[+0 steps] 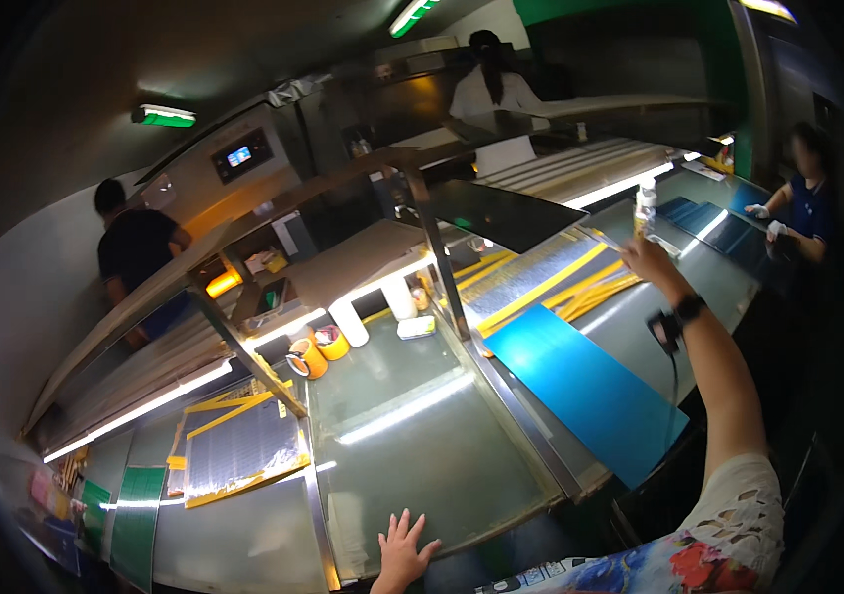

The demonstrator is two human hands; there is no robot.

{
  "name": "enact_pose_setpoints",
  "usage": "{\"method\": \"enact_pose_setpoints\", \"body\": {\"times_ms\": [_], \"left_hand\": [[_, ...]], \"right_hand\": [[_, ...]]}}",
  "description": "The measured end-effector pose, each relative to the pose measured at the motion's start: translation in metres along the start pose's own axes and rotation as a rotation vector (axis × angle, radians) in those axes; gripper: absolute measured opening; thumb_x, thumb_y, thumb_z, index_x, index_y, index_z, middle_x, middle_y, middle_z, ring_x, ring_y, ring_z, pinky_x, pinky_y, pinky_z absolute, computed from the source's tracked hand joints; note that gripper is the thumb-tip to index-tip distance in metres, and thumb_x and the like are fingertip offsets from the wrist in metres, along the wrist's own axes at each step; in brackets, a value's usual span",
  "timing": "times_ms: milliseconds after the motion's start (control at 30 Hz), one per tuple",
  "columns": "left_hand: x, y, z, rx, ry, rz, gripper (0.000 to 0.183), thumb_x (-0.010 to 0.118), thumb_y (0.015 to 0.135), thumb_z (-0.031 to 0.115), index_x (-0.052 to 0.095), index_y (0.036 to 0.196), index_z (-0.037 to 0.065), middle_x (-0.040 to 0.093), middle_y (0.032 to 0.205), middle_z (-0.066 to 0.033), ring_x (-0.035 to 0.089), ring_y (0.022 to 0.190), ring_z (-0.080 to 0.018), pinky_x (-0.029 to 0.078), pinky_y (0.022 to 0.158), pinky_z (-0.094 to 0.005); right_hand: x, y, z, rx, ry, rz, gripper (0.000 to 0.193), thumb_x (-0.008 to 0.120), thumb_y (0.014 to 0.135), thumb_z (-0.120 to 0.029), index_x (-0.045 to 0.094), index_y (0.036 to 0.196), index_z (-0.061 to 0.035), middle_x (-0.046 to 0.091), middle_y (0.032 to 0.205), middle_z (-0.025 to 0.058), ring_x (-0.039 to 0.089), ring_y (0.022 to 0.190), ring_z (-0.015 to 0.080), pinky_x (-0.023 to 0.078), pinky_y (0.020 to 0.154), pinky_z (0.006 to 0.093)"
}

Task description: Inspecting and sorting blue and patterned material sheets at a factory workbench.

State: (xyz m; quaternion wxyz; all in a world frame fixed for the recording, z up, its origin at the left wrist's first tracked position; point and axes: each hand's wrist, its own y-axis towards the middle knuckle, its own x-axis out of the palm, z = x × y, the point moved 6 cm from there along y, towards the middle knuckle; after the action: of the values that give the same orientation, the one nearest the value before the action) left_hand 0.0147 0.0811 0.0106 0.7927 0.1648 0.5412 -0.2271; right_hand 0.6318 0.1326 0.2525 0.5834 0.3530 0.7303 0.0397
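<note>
My left hand [402,549] lies flat with fingers spread at the front edge of the grey glass-topped worktable [402,465]. Nothing is in it. My right arm stretches far to the right, with a dark band and a small black device at the wrist. The fingers of my right hand [652,262] are curled, just in front of a white bottle [646,203]. Whether they touch the bottle or pinch something small is hidden. A bright blue sheet [585,386] lies below and left of that arm. Beyond it are clear-covered sheets with yellow borders [531,277].
Another yellow-edged sheet [244,445] and a green panel [137,510] lie at left. Orange tape rolls [308,358] and white rolls [349,323] stand below a shelf on metal posts [437,257]. A gloved co-worker [803,203] handles dark panels at right; other people stand behind.
</note>
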Motion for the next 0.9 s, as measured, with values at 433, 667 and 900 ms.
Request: {"method": "enact_pose_setpoints", "body": {"times_ms": [433,667,900], "left_hand": [[-0.003,-0.006,0.002,-0.095,-0.010,0.016,0.073,0.064,0.079,0.048,0.040,0.139,0.014,0.022,0.151,-0.0146,0.013,0.140,-0.0380,0.011,0.105,-0.0632],[0.005,0.000,0.010,-0.075,0.013,-0.075,0.074,0.066,0.079,0.042,0.036,0.142,0.017,0.019,0.152,-0.0135,0.011,0.141,-0.0373,0.011,0.106,-0.0619],[-0.001,-0.005,0.003,-0.109,0.034,-0.082,0.073,0.064,0.082,0.039,0.031,0.144,0.017,0.017,0.153,-0.0108,0.009,0.142,-0.0353,0.009,0.107,-0.0615]], "right_hand": [[0.096,-0.365,0.071,0.721,0.926,-0.797,0.033,0.069,0.082,-0.031,0.064,0.083,0.0022,0.057,0.071,0.0047,0.058,0.073,0.0131,0.046,0.063,0.0280],[0.123,-0.414,-0.020,0.709,1.142,-0.965,0.038,0.060,0.090,-0.030,0.061,0.109,0.0027,0.065,0.095,0.0062,0.058,0.086,0.0133,0.046,0.076,0.0273],[0.068,-0.415,-0.057,0.577,1.356,-0.378,0.030,0.055,0.094,-0.027,0.059,0.075,-0.0040,0.052,0.065,-0.0057,0.044,0.058,0.0024,0.036,0.051,0.0217]]}}
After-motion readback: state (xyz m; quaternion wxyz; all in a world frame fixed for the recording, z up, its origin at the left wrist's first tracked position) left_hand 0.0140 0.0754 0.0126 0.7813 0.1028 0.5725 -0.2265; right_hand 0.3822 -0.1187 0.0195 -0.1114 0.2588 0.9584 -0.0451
